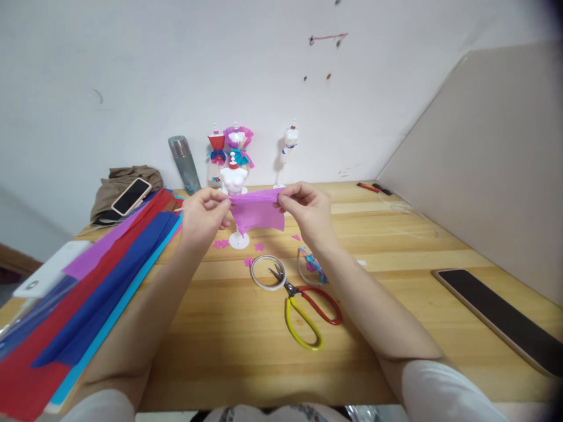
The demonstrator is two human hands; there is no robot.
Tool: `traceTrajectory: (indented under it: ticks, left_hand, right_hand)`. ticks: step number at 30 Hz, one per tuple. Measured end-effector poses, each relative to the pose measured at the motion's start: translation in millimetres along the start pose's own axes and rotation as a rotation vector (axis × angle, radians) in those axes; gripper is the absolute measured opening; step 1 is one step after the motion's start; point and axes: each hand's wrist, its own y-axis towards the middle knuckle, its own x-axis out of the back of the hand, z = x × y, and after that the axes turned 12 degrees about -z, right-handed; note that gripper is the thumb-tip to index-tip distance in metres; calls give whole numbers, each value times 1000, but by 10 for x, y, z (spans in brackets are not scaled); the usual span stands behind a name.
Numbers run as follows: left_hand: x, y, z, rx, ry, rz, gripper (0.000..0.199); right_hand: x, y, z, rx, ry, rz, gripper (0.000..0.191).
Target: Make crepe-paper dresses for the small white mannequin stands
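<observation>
A piece of purple crepe paper (259,215) hangs stretched between my two hands, its top edge folded over. My left hand (204,212) pinches the paper's left top corner, and my right hand (308,208) pinches the right one. Just behind the paper stands a small white mannequin (233,177) on a round base (239,241). Pink paper flower cutouts (221,244) lie around that base. Nearer to me, scissors (303,299) with one yellow and one red handle rest open on the table, their blades over a roll of white tape (268,272).
Long sheets of coloured crepe paper (109,281) cover the left side, beside a phone (132,196) on brown cloth. A bottle (185,164) and dressed mannequins (236,143) stand by the wall. Another mannequin (290,143) is further right. A dark phone-like slab (497,316) lies at right.
</observation>
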Motion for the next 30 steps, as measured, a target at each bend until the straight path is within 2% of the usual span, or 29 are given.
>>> traceTrajectory:
  ticks: [7,16,22,30]
  left_hand:
    - [35,-17,-12,2,-32,38,15]
    - [22,9,97,-109,-107,-50,10]
    - [-14,-42,69,-169,-154,-133,6]
    - [-28,-60,50,-200,-185,-131,6]
  right_hand:
    - [18,16,20,14,42,-25,7]
    - [11,1,4,33,-5,-7,9]
    - [-1,-27,33,50,21,-44,10]
    - [3,-22,48,84,23,-11,10]
